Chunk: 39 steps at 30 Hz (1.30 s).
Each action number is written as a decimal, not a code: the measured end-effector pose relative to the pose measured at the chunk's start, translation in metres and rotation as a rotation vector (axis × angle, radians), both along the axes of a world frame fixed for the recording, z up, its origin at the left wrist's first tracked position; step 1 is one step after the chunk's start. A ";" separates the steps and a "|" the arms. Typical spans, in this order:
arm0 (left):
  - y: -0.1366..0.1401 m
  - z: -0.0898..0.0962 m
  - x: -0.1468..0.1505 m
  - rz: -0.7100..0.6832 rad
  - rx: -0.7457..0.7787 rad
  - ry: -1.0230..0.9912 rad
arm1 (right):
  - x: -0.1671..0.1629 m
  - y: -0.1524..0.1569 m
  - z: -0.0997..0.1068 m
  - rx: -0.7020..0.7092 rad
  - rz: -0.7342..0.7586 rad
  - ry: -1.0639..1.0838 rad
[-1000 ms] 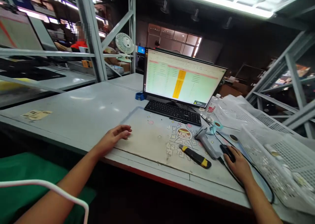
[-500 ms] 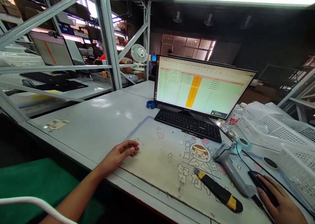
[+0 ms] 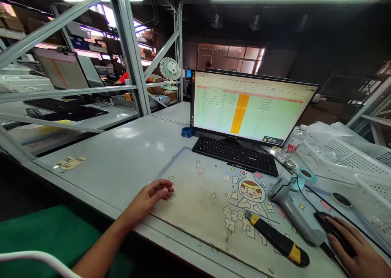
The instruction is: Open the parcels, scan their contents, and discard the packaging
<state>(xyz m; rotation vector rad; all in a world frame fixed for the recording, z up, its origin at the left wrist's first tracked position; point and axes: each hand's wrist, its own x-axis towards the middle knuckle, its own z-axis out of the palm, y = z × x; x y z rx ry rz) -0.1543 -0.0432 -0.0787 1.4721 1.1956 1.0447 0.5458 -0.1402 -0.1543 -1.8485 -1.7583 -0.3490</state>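
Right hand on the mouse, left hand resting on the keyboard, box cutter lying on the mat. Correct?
Not quite. In the head view the left hand rests on the desk mat edge, apart from the keyboard. The right hand is on the mouse; the box cutter lies on the mat.

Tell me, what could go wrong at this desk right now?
The knife lies close beside the right hand on the mouse; a careless sweep could catch it, though I cannot tell if its blade is out. The scanner lies against the mouse, so a wide mouse move might nudge it. The mouse cable runs under the scanner and could snag.
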 end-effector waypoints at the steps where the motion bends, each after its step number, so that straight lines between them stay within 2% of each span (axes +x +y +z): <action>1: 0.000 0.000 0.000 0.003 0.001 0.010 | -0.002 0.000 0.001 -0.019 -0.008 -0.002; 6: 0.001 0.000 -0.003 0.038 0.009 0.081 | -0.018 -0.003 0.011 -0.056 -0.023 0.011; 13: 0.006 -0.004 -0.009 0.079 -0.017 0.142 | -0.034 -0.007 0.026 -0.038 -0.067 -0.008; 17: 0.008 -0.007 -0.011 0.099 -0.028 0.181 | -0.035 -0.010 0.027 0.012 -0.107 -0.028; 26: 0.005 0.007 -0.002 0.126 -0.046 0.173 | -0.037 -0.007 0.026 -0.028 -0.204 -0.085; 30: 0.006 0.006 -0.003 0.129 -0.055 0.178 | -0.037 -0.007 0.024 -0.019 -0.241 -0.096; 35: 0.007 -0.001 -0.006 0.126 -0.033 0.183 | -0.036 -0.007 0.024 0.007 -0.210 -0.080; 39: 0.005 0.004 -0.003 0.122 -0.031 0.194 | -0.033 -0.005 0.024 0.023 -0.181 -0.067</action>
